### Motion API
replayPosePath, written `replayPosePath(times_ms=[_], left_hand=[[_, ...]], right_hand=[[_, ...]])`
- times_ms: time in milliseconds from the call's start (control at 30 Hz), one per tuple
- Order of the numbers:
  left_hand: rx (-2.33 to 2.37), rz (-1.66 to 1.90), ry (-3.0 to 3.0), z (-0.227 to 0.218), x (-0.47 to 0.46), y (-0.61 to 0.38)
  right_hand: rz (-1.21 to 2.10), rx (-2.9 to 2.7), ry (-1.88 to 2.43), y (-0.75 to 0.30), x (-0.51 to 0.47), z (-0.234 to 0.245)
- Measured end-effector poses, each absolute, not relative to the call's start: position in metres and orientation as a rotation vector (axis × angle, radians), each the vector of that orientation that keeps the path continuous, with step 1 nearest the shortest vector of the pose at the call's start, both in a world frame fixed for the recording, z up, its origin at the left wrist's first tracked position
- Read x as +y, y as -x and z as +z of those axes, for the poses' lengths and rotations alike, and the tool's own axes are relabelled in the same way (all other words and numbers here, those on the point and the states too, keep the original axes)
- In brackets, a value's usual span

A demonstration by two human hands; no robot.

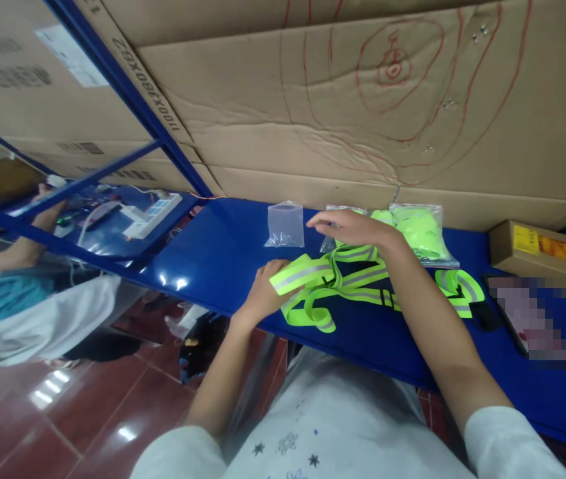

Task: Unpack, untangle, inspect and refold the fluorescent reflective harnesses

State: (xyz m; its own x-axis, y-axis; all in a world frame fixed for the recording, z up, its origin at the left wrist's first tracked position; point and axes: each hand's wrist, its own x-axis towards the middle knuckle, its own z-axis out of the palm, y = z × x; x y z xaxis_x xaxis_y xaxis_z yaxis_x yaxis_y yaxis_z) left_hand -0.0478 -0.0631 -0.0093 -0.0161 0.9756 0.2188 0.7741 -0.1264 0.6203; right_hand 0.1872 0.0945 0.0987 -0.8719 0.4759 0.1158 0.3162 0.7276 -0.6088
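A neon yellow-green reflective strap harness with grey stripes and black buckles lies spread on the blue table. My left hand grips its left end near the front edge, the fingers partly hidden by the band. Above the harness my right hand is open, fingers stretched to the left and nothing visible in them. Just left of its fingertips lies a clear plastic bag. Behind the right hand, partly covered by it, is another clear bag.
A clear bag of folded neon straps rests against the cardboard wall. To the right are a phone-like device, blurred out, and an open cardboard box. A co-worker's arm and a power strip are beyond the blue frame.
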Motion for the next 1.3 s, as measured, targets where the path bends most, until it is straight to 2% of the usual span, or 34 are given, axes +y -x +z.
replayPosePath(times_ms=[100,233,500,867,1167,1300], left_hand=[[1.913,0.593,-2.154,-0.011,-0.074,0.063],[2.067,0.513,-2.135,-0.009,-0.083,0.087],[2.178,0.759,-2.036,-0.025,-0.085,0.11],[2.178,0.834,-2.009,-0.043,-0.1,0.128],[2.209,0.903,-1.929,-0.04,-0.096,0.129],[2.111,0.895,-1.94,-0.034,-0.101,0.137]], right_hand=[[0.871,-2.762,0.904,-0.205,0.119,0.09],[1.03,-2.894,0.792,-0.207,0.118,0.089],[0.861,-2.83,0.885,-0.186,0.099,0.078],[0.451,-2.291,1.305,-0.277,0.142,0.112],[0.253,-2.081,1.661,-0.304,0.167,0.087],[0.283,-2.104,1.657,-0.302,0.17,0.078]])
